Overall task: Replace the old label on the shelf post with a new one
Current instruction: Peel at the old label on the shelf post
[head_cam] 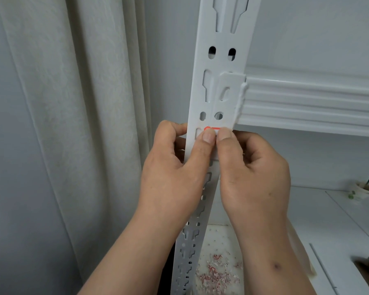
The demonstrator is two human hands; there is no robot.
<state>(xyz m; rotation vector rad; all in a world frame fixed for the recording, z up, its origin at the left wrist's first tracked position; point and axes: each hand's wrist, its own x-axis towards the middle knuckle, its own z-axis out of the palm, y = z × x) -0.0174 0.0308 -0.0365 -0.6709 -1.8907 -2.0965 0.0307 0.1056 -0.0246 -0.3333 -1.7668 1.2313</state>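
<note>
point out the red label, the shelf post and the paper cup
red label (211, 128), head view, its visible top edge above the thumbs
shelf post (222, 60), head view, bare face between slots
paper cup (363, 191), head view, its side wall

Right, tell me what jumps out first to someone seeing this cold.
Two bare hands meet mid-frame on a white slotted shelf post, the left hand and right hand pressing thumbs on a small red-edged label. Below, pinkish scrapings litter the white surface near the post's foot, with a pale curtain at left.
</note>
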